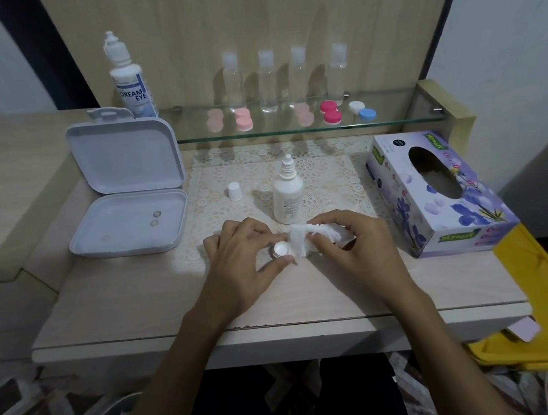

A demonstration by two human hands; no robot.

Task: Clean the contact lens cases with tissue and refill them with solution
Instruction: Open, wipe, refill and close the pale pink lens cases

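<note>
Small white round lens case (280, 250) pinched in left hand (238, 263); crumpled white tissue (307, 237) gripped by right hand (350, 246). Tissue corner to be twisted into well.

A single view is given, taken from a head-worn wide-angle camera looking forward and steeply down. The pale wood-grain counter (132, 304) is seen from close above, with both forearms entering from the bottom edge. The left hand (241, 263) and right hand (353, 249) are framed near the centre; beyond them a glass shelf (392, 113) is taken in.
</note>
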